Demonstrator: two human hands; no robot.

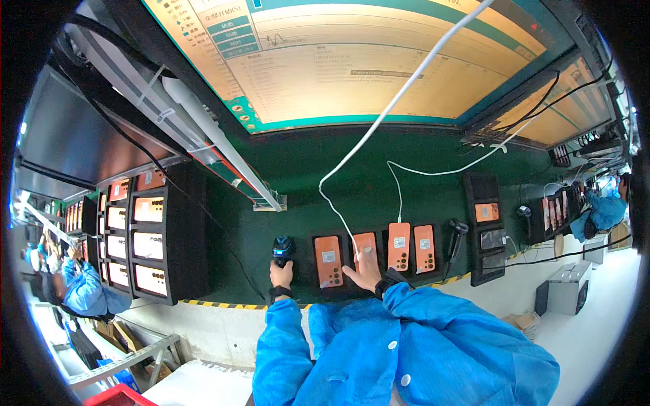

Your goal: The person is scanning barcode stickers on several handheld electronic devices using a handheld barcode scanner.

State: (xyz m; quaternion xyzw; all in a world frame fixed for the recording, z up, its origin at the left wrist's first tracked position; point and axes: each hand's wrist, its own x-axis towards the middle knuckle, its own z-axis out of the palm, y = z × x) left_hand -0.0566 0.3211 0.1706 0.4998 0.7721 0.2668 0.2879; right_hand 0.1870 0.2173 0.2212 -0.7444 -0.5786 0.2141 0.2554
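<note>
My left hand (pixel 282 273) is wrapped round the handle of a dark handheld barcode scanner (pixel 283 246), whose head points away from me. My right hand (pixel 366 272) lies over an orange phone (pixel 365 241) in a black tray, covering its lower part. A white cable (pixel 336 209) comes down across that phone and ends at my right fingers, which appear to hold its end; the plug is hidden. Just left lies another orange phone (pixel 329 261). On the right, an orange phone (pixel 398 247) has a white cable at its top edge, beside one more orange phone (pixel 424 248).
A second scanner (pixel 456 238) stands right of the phones, before a black tray (pixel 479 186). Stacked black trays (pixel 186 233) with several phones rise at left. A large monitor (pixel 352 81) overhangs the green bench (pixel 298 162). Co-workers (pixel 91 284) (pixel 604 206) sit on both sides.
</note>
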